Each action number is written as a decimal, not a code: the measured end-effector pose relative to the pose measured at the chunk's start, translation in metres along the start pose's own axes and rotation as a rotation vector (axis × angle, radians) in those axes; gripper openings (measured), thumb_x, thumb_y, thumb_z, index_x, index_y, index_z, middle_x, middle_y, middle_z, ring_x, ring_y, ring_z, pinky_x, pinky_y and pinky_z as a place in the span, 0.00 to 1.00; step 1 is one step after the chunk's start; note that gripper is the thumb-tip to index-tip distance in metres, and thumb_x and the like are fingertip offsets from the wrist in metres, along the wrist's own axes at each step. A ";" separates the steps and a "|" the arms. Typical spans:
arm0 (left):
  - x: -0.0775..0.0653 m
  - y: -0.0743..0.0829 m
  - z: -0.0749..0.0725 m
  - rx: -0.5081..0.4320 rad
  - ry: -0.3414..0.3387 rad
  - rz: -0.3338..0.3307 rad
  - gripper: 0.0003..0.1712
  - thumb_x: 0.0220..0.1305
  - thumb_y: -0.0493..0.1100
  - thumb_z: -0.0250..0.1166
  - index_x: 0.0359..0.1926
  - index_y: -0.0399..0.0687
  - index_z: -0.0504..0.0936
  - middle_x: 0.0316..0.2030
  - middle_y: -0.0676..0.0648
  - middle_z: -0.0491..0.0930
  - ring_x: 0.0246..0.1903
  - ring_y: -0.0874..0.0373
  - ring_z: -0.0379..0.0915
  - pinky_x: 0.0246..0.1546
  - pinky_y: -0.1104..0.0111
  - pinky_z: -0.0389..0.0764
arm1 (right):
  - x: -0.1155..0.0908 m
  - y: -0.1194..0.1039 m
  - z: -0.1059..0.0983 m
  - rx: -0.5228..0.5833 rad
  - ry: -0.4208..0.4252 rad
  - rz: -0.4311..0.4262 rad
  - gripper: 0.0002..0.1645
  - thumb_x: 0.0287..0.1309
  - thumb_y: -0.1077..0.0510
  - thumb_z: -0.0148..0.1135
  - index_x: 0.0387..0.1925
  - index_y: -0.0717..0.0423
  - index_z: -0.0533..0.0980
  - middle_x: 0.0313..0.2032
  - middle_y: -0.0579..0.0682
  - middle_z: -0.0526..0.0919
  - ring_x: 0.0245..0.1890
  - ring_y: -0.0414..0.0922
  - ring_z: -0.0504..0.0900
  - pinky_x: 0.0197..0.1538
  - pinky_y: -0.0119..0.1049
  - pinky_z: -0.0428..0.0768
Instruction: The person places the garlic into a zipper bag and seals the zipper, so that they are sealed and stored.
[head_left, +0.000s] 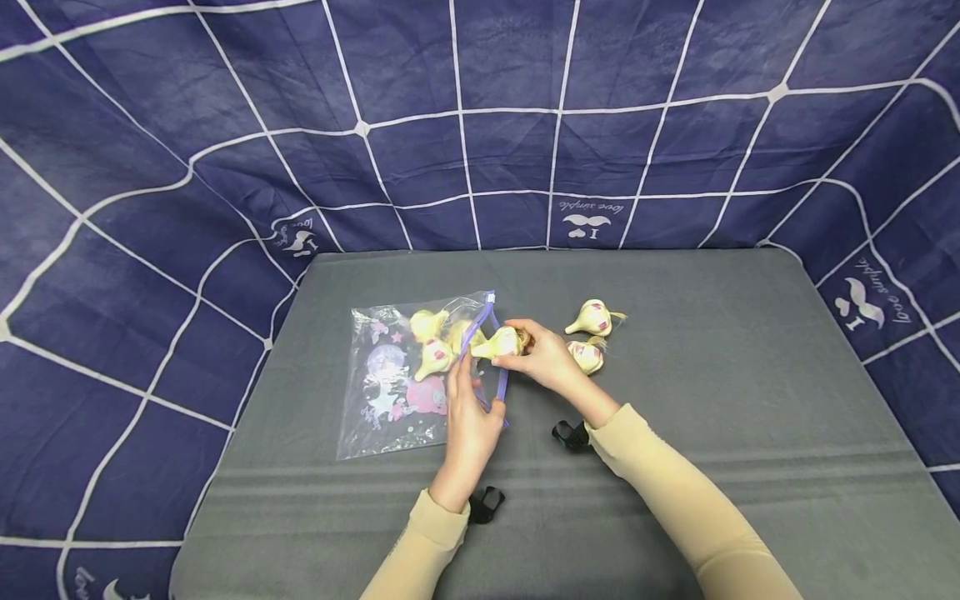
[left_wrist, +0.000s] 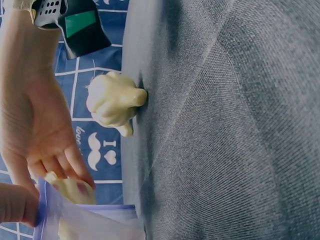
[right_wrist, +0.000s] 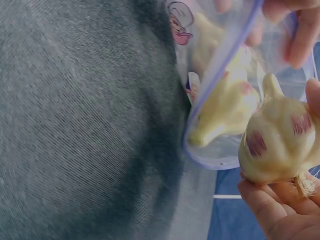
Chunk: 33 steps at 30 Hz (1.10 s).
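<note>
A clear zip bag (head_left: pixel 351 417) with printed cartoon figures lies on the grey surface, its purple zip edge (left_wrist: pixel 44 205) parted. My left hand (head_left: pixel 471 421) pinches that edge between thumb and fingers. At the bag's mouth, my right hand (head_left: pixel 551 360) grips a garlic bulb (right_wrist: pixel 277 135), pale with reddish patches, its stem pointing toward the opening and roots toward the palm. Inside the bag rest several garlic bulbs (head_left: pixel 435 357), partly seen through the plastic. In the left wrist view, the right hand's bulb (left_wrist: pixel 75 191) is partly hidden behind the bag's edge.
Two more garlic bulbs, one farther back (head_left: pixel 595 317) and one nearer (head_left: pixel 587 357), lie right of the right hand. Black wrist devices (head_left: pixel 487 504) are worn at both wrists. Blue cloth (head_left: pixel 517 150) with white lines hangs behind and at the sides.
</note>
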<state>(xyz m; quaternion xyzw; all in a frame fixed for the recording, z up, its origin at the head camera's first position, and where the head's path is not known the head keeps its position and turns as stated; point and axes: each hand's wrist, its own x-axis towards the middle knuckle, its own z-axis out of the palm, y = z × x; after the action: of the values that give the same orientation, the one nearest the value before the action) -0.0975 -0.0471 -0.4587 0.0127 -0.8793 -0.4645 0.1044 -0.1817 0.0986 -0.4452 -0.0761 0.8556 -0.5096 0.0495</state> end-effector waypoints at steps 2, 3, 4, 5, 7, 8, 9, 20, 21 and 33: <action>-0.001 0.000 0.000 0.007 0.010 0.012 0.49 0.49 0.27 0.64 0.74 0.37 0.56 0.70 0.35 0.57 0.53 0.47 0.72 0.40 0.58 0.76 | 0.000 0.002 0.004 -0.018 -0.006 0.000 0.39 0.44 0.52 0.78 0.60 0.57 0.75 0.46 0.56 0.84 0.35 0.45 0.77 0.36 0.30 0.73; -0.001 0.000 0.001 0.011 0.015 0.019 0.49 0.49 0.27 0.64 0.73 0.37 0.56 0.70 0.34 0.57 0.53 0.47 0.72 0.41 0.57 0.76 | 0.000 0.002 0.005 -0.022 -0.010 0.004 0.39 0.44 0.52 0.78 0.60 0.56 0.75 0.46 0.56 0.84 0.35 0.45 0.77 0.36 0.30 0.73; -0.001 0.000 0.001 0.016 0.019 0.024 0.49 0.49 0.27 0.64 0.73 0.37 0.56 0.70 0.34 0.57 0.52 0.47 0.72 0.41 0.57 0.76 | 0.000 0.003 0.007 -0.031 -0.014 0.007 0.39 0.44 0.51 0.78 0.59 0.55 0.76 0.46 0.55 0.84 0.35 0.45 0.77 0.36 0.31 0.73; -0.001 0.000 0.001 0.021 0.021 0.027 0.49 0.49 0.27 0.64 0.73 0.37 0.56 0.70 0.35 0.57 0.52 0.47 0.72 0.41 0.57 0.76 | 0.000 0.003 0.008 -0.041 -0.021 0.006 0.39 0.44 0.51 0.78 0.60 0.54 0.76 0.46 0.55 0.84 0.36 0.44 0.77 0.37 0.31 0.73; -0.001 0.001 0.001 0.033 0.018 0.029 0.49 0.49 0.27 0.65 0.73 0.37 0.57 0.70 0.36 0.57 0.52 0.46 0.72 0.43 0.55 0.76 | -0.001 0.004 0.010 -0.060 -0.041 -0.005 0.39 0.45 0.50 0.78 0.60 0.54 0.75 0.46 0.56 0.84 0.36 0.44 0.77 0.38 0.32 0.74; -0.001 0.001 0.001 0.039 0.015 0.031 0.49 0.49 0.27 0.65 0.73 0.37 0.57 0.70 0.36 0.57 0.53 0.46 0.72 0.44 0.54 0.76 | -0.002 0.004 0.012 -0.071 -0.052 -0.013 0.40 0.45 0.49 0.78 0.61 0.54 0.75 0.47 0.56 0.84 0.36 0.44 0.77 0.39 0.32 0.74; 0.000 0.001 0.001 0.043 0.009 0.032 0.49 0.49 0.27 0.65 0.73 0.37 0.57 0.70 0.36 0.57 0.55 0.44 0.71 0.47 0.52 0.76 | -0.002 0.004 0.013 -0.079 -0.063 -0.020 0.40 0.45 0.48 0.78 0.61 0.54 0.75 0.48 0.56 0.83 0.37 0.44 0.77 0.40 0.33 0.75; -0.002 0.001 0.003 0.082 0.008 0.035 0.49 0.47 0.28 0.67 0.72 0.37 0.59 0.69 0.36 0.61 0.62 0.35 0.63 0.57 0.43 0.71 | 0.006 0.011 0.023 -0.057 -0.334 -0.129 0.40 0.54 0.52 0.72 0.66 0.59 0.69 0.58 0.60 0.78 0.45 0.43 0.79 0.47 0.31 0.77; -0.003 0.001 0.004 0.084 0.013 0.039 0.49 0.47 0.27 0.67 0.72 0.37 0.59 0.69 0.37 0.61 0.60 0.36 0.64 0.56 0.44 0.72 | 0.007 0.012 0.024 -0.030 -0.375 -0.139 0.40 0.54 0.55 0.70 0.67 0.61 0.68 0.59 0.61 0.77 0.46 0.44 0.80 0.47 0.31 0.78; -0.002 0.002 0.003 0.085 0.018 0.060 0.49 0.46 0.25 0.66 0.72 0.37 0.60 0.69 0.38 0.61 0.52 0.41 0.66 0.47 0.51 0.74 | 0.019 0.019 0.027 0.042 -0.548 -0.155 0.43 0.49 0.65 0.66 0.68 0.69 0.63 0.62 0.65 0.73 0.57 0.51 0.79 0.53 0.31 0.79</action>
<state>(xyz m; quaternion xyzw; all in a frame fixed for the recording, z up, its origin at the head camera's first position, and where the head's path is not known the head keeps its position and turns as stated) -0.0957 -0.0427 -0.4591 -0.0050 -0.8972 -0.4234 0.1256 -0.1973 0.0804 -0.4750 -0.2750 0.7913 -0.4898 0.2415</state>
